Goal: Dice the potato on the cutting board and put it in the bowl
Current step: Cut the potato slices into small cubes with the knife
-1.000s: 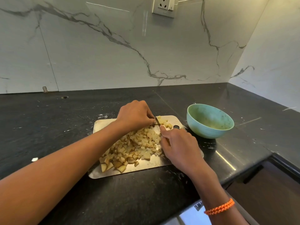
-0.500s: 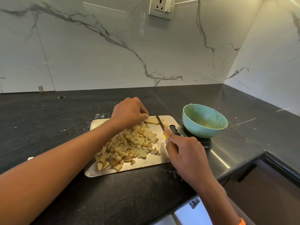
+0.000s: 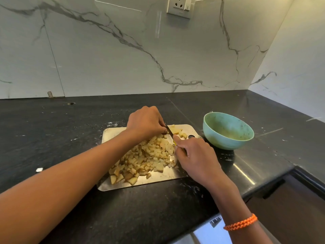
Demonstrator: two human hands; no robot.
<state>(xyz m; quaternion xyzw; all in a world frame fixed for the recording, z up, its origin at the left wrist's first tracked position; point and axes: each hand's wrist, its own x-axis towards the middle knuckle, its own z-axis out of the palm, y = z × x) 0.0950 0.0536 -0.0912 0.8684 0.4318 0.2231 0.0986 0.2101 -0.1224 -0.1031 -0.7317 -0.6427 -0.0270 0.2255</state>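
While my right hand point(image 3: 195, 155) curls round the knife point(image 3: 170, 132), only a short stretch of dark blade shows, slanting up toward the far edge of the cutting board point(image 3: 112, 133); a sliver of yellow handle peeks out at the forefinger. Blade sits against the last uncut potato piece point(image 3: 175, 130), near the board's far right corner. My left hand point(image 3: 145, 123) is bunched with fingers curled down, fingertips at the blade's left side and pressing on that piece; how much of it lies under the fingers I cannot tell.

Diced potato point(image 3: 146, 157) lies heaped on the board from under my left hand down to the near left corner, a few larger browner cubes at the near edge. Bare metal shows along the board's left strip, near edge and far right corner, where a dark hanging slot point(image 3: 191, 136) is cut.

Bowl point(image 3: 226, 132), pale green, upright, stands on the tabletop point(image 3: 52, 131) just beyond the board's right end, close to my right knuckles; its inside is smeared, no cubes visible in it.

Tabletop is dark stone, open to the left of the board and behind it up to the marble wall point(image 3: 105, 59). Its front edge steps back on the right, near the bowl. Orange bracelet point(image 3: 241, 222) on my right wrist. Wall socket point(image 3: 179, 7) above.
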